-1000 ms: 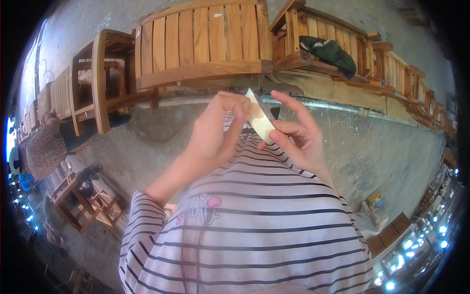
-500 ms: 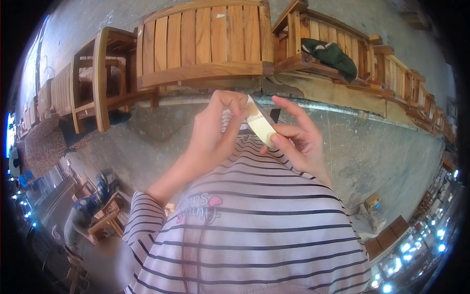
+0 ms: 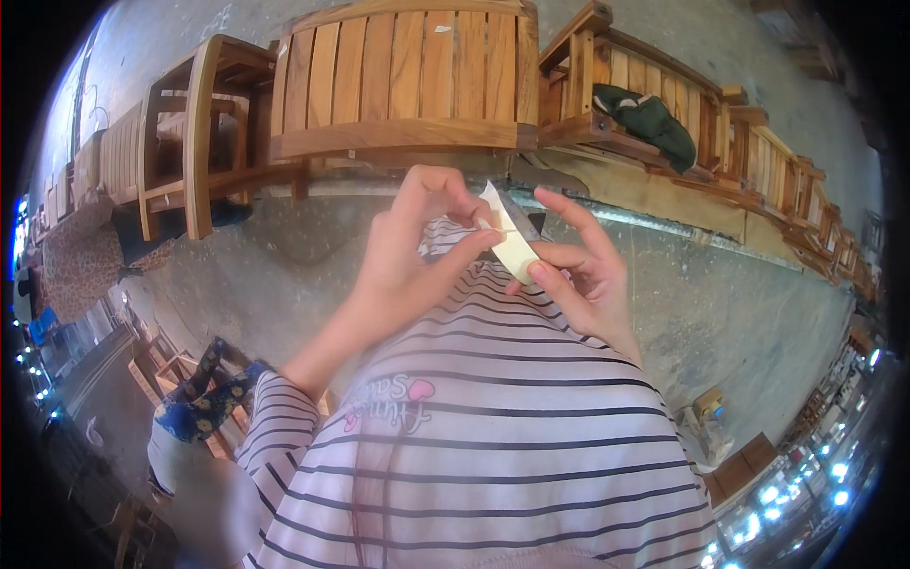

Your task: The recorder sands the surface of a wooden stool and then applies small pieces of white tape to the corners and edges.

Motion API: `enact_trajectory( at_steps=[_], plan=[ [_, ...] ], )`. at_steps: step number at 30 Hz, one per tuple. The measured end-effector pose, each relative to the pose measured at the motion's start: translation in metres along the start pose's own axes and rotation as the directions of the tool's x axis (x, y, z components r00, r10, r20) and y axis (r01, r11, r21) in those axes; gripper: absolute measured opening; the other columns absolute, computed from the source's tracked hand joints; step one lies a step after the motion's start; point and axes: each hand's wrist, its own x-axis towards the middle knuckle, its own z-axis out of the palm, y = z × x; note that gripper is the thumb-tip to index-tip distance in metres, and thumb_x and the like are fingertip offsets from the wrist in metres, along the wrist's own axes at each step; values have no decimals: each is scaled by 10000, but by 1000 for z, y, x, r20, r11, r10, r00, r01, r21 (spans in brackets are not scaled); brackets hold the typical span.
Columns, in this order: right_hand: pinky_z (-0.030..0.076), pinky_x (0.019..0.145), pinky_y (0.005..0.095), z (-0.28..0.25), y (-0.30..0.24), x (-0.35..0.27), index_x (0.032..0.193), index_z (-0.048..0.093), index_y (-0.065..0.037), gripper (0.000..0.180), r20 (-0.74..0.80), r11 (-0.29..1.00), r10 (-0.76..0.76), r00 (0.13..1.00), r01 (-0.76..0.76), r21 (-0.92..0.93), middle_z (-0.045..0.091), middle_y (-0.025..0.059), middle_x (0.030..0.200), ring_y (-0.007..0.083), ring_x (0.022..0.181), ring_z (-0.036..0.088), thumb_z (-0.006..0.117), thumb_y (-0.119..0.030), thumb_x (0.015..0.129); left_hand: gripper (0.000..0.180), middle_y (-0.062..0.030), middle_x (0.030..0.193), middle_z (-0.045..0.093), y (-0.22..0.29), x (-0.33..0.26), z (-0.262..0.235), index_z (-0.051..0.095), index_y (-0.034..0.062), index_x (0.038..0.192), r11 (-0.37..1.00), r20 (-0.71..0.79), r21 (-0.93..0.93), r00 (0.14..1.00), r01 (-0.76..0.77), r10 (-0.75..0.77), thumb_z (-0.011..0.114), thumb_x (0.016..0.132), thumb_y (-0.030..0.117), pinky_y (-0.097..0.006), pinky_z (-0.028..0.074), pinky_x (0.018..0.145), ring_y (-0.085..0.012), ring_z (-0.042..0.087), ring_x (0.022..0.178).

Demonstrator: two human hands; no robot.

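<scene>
In front of my striped shirt, a roll of pale yellow masking tape (image 3: 513, 254) stands on edge, tilted between my hands. My right hand (image 3: 586, 277) grips its lower part between thumb and fingers, with the index finger raised clear. With thumb and index finger pinched together, my left hand (image 3: 408, 248) touches the outer face of the roll near its upper half. A small pale bit shows between those fingertips, too small to make out fully. At the top of the roll, a short torn-looking edge sticks up.
Beyond my hands stands a slatted wooden table (image 3: 403, 71), with a wooden frame piece (image 3: 201, 142) at its left. A dark green cloth (image 3: 649, 123) lies on a slatted seat to the right, where more wooden furniture lines up. Another person (image 3: 194, 412) bends at the lower left.
My left thumb and index finger have shifted slightly down and right along the tape's face. My right hand keeps its hold. The person at the lower left has moved.
</scene>
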Motion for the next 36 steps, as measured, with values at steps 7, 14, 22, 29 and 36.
enact_trajectory(
  at_steps=[7, 14, 22, 29, 36],
  plan=[
    [483, 884, 251, 6, -1, -1, 1411, 386, 43, 548, 0, 998, 36, 999, -36, 53, 719, 91, 966, 118, 850, 677, 583, 25, 900, 346, -99, 999, 633, -3, -3, 3, 381, 74, 1063, 859, -119, -506, 979, 84, -165, 658, 880, -23, -285, 474, 863, -127, 593, 952],
    [453, 922, 269, 11, 0, 0, 1416, 383, 35, 564, 25, 999, 34, 999, -34, 5, 731, 76, 915, 112, 908, 660, 590, 33, 891, 350, -102, 1014, 640, -7, -5, -7, 407, 113, 1080, 766, -214, -636, 932, 94, -292, 664, 881, -15, -254, 482, 879, -108, 595, 976],
    [467, 871, 273, 18, 1, 15, 1438, 371, -27, 599, 198, 987, -20, 980, 51, -154, 728, 67, 864, 109, 850, 640, 617, -15, 892, 357, -109, 1021, 639, -12, -8, -32, 411, 109, 1076, 804, -178, -591, 962, 64, -207, 676, 871, -14, -253, 481, 886, -108, 601, 971],
    [499, 645, 234, 44, -11, 30, 1466, 341, -58, 605, 270, 983, 179, 946, -163, -81, 693, 101, 825, 127, 692, 633, 595, -47, 917, 343, -103, 970, 641, -15, -11, -54, 397, 63, 1059, 812, -275, -584, 933, 29, -232, 675, 874, -17, -273, 475, 880, -120, 600, 959],
    [479, 570, 202, 51, 11, 37, 1374, 475, -55, 436, 170, 993, 45, 984, -63, 103, 619, 80, 987, 110, 693, 602, 552, -49, 945, 358, -102, 979, 679, -11, -18, -88, 469, 63, 1064, 899, -504, -151, 814, -412, 288, 725, 826, -15, -262, 478, 758, -127, 585, 879]
  ],
)
